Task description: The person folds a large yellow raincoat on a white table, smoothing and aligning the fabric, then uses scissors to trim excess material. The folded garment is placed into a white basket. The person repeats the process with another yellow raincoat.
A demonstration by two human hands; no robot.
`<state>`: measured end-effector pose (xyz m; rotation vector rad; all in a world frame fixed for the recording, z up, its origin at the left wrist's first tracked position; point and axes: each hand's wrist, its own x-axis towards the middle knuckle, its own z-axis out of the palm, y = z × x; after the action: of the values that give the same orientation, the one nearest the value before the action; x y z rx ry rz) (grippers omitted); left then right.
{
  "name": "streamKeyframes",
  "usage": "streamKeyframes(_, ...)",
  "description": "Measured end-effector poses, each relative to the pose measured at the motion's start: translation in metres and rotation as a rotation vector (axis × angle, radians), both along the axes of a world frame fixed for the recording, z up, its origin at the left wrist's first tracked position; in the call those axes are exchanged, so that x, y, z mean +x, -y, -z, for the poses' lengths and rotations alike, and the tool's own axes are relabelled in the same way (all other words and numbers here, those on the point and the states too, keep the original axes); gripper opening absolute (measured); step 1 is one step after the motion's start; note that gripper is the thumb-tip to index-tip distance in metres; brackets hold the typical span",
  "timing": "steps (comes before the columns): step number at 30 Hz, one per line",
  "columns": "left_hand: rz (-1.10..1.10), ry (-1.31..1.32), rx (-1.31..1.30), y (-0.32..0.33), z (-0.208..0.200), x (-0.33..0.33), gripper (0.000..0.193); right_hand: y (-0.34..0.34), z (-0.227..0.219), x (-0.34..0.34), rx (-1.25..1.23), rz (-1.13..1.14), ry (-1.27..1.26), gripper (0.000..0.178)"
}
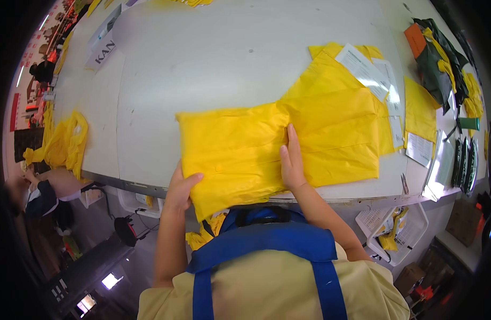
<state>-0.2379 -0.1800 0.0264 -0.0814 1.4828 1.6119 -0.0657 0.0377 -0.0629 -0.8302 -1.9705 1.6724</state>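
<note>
In the head view, the yellow piece (232, 154) is lying across the near edge of the table (202, 64), its near left corner hanging a little over that edge. The left forearm is rising almost straight toward the table's near edge, and the left hand (180, 186) is sitting just at it, gripping the piece by its left side. Its thumb is lying on top and pointing inward; its other fingers are mostly hiding behind the material, so their exact curl cannot be told.

The right forearm is slanting in over the table's near edge, and the right hand (293, 168) is resting farther in over the table, on the right part of the piece. Its fingers (292, 138) are stretching nearly straight, pointing toward the table's far side, with the thumb standing slightly apart. They are pressing on the material without clasping it.

More yellow material (336, 138) is spreading toward the table's right side; whether it is joining the held piece cannot be told. Beyond it, a printed white sheet (362, 72) is lying over the table's right part. A small metal tool (404, 184) is lying by the table's near right edge.
</note>
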Motion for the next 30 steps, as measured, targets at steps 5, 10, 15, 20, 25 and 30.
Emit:
streamKeyframes(5, 0.440, -0.003, 0.382, -0.124, -0.081, 0.067, 0.090, -0.021, 0.008, 0.015, -0.510, 0.066, -0.200, 0.055)
streamKeyframes(10, 0.705, -1.120, -0.062, -0.191, -0.005, 0.123, 0.083, -0.038, 0.016, 0.042, -0.674, 0.115, -0.383, 0.054)
streamKeyframes(15, 0.483, -0.653, -0.171, -0.179, 0.069, 0.148, 0.089, -0.044, 0.026, 0.081, -0.839, 0.091, -0.593, 0.053)
streamKeyframes(20, 0.494, -0.677, -0.159, -0.180, 0.092, 0.156, 0.097, -0.078, -0.054, 0.220, -0.694, 0.366, 0.566, 0.037)
streamKeyframes(25, 0.370, -0.329, -0.098, -0.183, 0.090, 0.158, 0.089, -0.204, -0.072, 0.279, -0.120, 0.469, 0.309, 0.033)
streamKeyframes(30, 0.395, 0.194, 0.014, -0.180, 0.084, 0.133, 0.070, -0.238, -0.047, 0.189, -0.669, 0.159, 0.303, 0.053)
